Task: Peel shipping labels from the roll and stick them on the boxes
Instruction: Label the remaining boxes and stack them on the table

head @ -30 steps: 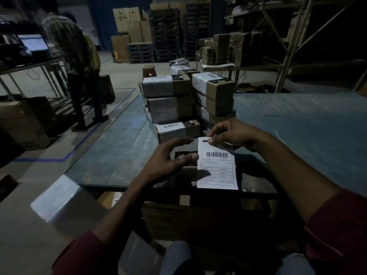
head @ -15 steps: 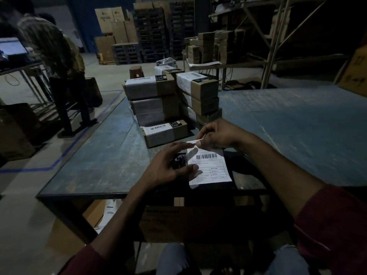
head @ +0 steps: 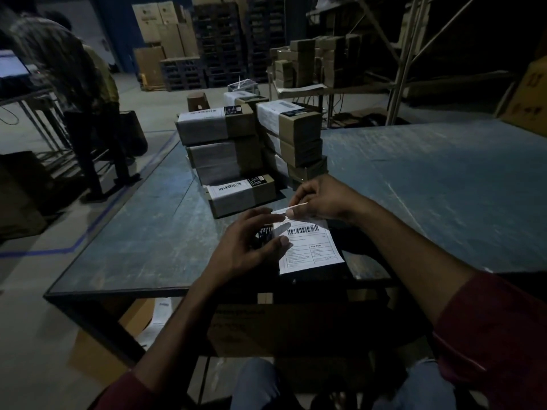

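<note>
Table [head: 444, 184], big blue-grey metal top, fills most of the view; far side of it carries stacks of small cardboard boxes [head: 219, 143] w/ white labels already wrapped over one end, so those read as done and parked out of the work zone. Beyond, warehouse shelving [head: 319, 63] w/ more cartons, and another person [head: 77, 93] standing at a bench on the left, back turned, not involved. Under the near table edge sits a large brown carton [head: 281, 327], prob. supply or bin, can't tell which. Nearest finished box [head: 239, 193] lies just ahead of the hands, barcode up. Right at the near edge is the dark box [head: 265, 236] being worked, mostly hidden under hand and paper; kept close so both hands reach it w/o stretching. Shipping label [head: 310, 247] lies printed side up over that box, lower part flat, top edge lifted. Right hand [head: 322, 199] pinches that top edge between thumb and forefinger, other fingers curled in; whether it's stripping backing or just holding the sticky edge off until aligned, can't tell. Left hand [head: 248, 247] rests on the label's left side, fingers loosely spread and slightly bent, tips on the paper, prob. to pin it so it doesn't skew. Label roll not in view. Step judged: label on box, not yet smoothed down.
</note>
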The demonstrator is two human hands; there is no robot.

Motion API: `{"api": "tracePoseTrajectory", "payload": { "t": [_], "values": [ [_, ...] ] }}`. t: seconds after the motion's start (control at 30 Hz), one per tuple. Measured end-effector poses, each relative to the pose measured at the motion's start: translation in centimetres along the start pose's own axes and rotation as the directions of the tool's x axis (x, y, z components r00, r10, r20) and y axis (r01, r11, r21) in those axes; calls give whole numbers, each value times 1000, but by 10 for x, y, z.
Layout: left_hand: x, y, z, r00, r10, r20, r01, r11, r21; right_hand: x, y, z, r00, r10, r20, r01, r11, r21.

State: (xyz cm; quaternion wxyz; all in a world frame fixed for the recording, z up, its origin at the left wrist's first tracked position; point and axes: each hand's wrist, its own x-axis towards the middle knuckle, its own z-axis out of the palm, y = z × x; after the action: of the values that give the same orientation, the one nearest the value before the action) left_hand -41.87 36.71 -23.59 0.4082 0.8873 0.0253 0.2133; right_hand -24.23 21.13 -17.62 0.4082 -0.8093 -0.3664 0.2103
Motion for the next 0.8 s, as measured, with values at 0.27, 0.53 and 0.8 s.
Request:
{"api": "tracePoseTrajectory", "payload": {
  "t": [0.27, 0.53, 0.8],
  "values": [
    [-1, -2, 2, 1000, -8, -27, 9, 1000, 19, -1, 2, 1, 1000, 3, -1, -3, 997, 74],
    [-1, -3, 1, 999, -38, 4, 38, 999, -6, 2, 1, -6, 998, 8, 64, -8, 1000, 2],
    [0, -4, 3, 999, -49, 19, 48, 998, 45, 1, 4, -4, 998, -2, 68, 3, 1000, -23]
  ]
}}
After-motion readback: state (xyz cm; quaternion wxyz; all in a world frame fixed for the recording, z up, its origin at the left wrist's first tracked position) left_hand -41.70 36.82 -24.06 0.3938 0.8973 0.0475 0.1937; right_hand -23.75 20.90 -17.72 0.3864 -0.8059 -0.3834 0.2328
